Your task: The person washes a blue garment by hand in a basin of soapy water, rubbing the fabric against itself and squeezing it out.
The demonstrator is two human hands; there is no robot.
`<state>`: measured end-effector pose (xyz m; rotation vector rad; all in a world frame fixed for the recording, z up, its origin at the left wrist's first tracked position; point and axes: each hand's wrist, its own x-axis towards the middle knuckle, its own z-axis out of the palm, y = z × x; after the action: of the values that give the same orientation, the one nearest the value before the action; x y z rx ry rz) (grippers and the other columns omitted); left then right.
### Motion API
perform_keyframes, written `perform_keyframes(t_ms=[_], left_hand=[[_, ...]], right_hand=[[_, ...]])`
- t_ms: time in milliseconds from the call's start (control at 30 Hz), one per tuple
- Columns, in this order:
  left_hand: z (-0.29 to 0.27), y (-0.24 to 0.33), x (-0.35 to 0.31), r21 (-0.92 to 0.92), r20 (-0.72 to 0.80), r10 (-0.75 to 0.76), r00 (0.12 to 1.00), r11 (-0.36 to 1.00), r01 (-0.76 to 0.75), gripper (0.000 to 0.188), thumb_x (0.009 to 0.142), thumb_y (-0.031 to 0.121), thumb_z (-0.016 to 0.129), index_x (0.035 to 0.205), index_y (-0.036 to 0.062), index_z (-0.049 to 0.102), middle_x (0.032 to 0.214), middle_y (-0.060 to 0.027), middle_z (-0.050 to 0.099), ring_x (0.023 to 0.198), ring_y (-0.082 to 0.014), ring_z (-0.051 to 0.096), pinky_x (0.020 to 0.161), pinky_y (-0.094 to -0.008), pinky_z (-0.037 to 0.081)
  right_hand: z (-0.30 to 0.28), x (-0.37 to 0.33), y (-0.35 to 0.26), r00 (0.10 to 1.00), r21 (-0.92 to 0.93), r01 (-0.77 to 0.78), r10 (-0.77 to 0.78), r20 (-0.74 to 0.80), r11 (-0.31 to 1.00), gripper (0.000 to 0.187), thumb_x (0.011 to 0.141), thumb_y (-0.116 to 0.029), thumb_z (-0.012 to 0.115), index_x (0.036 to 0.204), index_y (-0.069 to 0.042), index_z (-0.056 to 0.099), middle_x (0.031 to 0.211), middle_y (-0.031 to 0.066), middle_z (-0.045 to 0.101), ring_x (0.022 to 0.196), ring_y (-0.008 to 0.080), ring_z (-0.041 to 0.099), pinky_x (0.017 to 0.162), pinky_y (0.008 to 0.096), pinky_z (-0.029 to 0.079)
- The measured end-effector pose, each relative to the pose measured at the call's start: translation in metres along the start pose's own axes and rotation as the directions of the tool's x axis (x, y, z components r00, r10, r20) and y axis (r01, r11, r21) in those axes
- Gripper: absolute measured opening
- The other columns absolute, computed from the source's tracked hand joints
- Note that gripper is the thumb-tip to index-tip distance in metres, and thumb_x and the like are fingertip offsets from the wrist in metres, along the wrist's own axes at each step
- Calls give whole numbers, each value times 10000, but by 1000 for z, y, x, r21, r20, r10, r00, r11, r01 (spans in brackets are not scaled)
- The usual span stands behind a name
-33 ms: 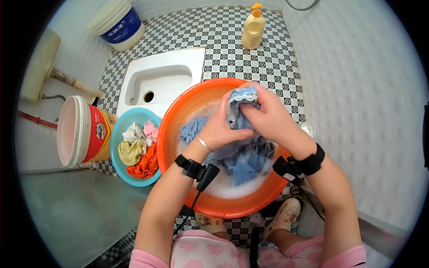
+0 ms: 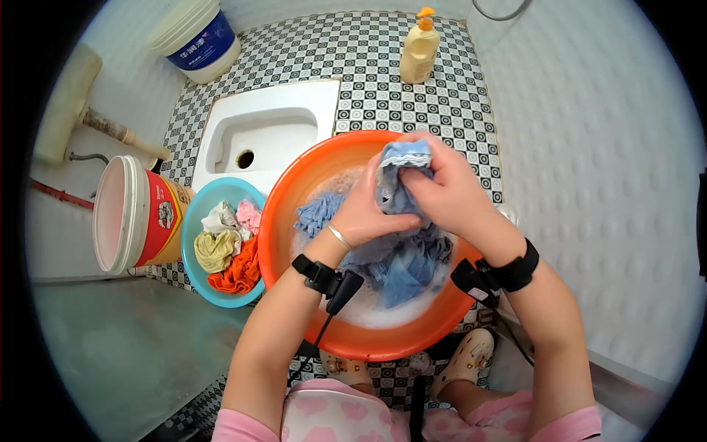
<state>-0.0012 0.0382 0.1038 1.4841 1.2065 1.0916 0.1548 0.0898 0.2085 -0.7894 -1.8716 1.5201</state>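
Note:
Both hands grip one blue denim garment (image 2: 401, 151) with a white, frayed-looking trim, raised over an orange basin (image 2: 274, 236). My left hand (image 2: 362, 210) holds its left side, thumb stretched toward the right. From the other side, my right hand (image 2: 451, 190) pinches the cloth near the trim, its thumb pressed into a fold. The garment's lower part hangs toward the basin and merges with other wet blue clothes (image 2: 405, 272), so where it ends is hidden. More crumpled blue cloth (image 2: 318, 212) lies at the basin's left in sudsy water (image 2: 379, 315).
A turquoise basin (image 2: 190, 258) of small coloured clothes touches the orange one's left side. Beyond are a squat toilet (image 2: 324, 96), a white-and-blue bucket (image 2: 197, 44) and a yellow pump bottle (image 2: 420, 59). A red-and-yellow bucket (image 2: 158, 214) stands left; a pale wall (image 2: 589, 147) rises right.
My hands and the raised denim garment have shifted very slightly to the right. The grip looks the same.

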Motion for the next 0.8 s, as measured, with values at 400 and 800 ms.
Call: perform_keyframes(t_ms=[400,800], left_hand=[[20,-78,-25,399,-237,-397,887,793,461,503,683,334,757,1077,53,620,1056,-210,658,983,-359,633,884,-401,482],[8,-91,-80,750,-98,-718,689,402,526,955,669,407,754,1470,449,235,1568,-214,-100,1347,-579,190,950,-631,402]], right_hand=[[-32,14,-6,984,159,57,-28,-175,986,197,876,-84,605,1057,-60,530,900,-32,581,819,66,528,724,233,455],[47,-28,203,958,-830,-45,259,121,556,627,779,-337,674,1362,-215,477,1506,165,265,1336,492,272,995,631,345]])
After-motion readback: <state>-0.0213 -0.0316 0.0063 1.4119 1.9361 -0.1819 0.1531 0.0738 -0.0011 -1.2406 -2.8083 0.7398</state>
